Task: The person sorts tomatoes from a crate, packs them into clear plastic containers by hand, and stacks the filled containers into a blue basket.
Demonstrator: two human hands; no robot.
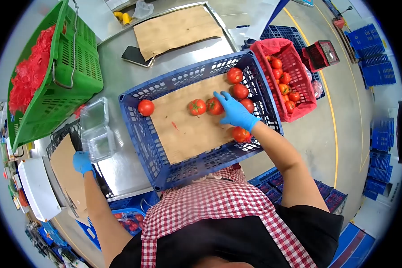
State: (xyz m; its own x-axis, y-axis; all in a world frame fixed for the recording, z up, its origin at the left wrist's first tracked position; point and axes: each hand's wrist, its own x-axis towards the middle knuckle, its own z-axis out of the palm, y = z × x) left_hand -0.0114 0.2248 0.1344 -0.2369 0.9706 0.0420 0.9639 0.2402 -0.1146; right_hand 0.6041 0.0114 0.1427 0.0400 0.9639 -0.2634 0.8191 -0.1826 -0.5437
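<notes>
My right hand (236, 111), in a blue glove, reaches into a blue plastic crate (140, 147) lined with brown cardboard (183, 138). Its fingers are spread around the near side of a red tomato (214, 106); whether they press on it I cannot tell. Left of that sits another tomato (197, 107). Several more lie along the right side, and one tomato (146, 107) is in the left corner. My left hand (82, 162), also blue-gloved, is low at the left, between a clear plastic clamshell box (100, 142) and a cardboard sheet (69, 167). Its fingers are hidden.
A green crate (76, 62) with red netting (33, 71) stands at the left. Behind the blue crate lie a phone (137, 56) and a cardboard sheet (178, 29) on the metal table (114, 53). A red-lined crate (295, 109) of tomatoes stands at the right.
</notes>
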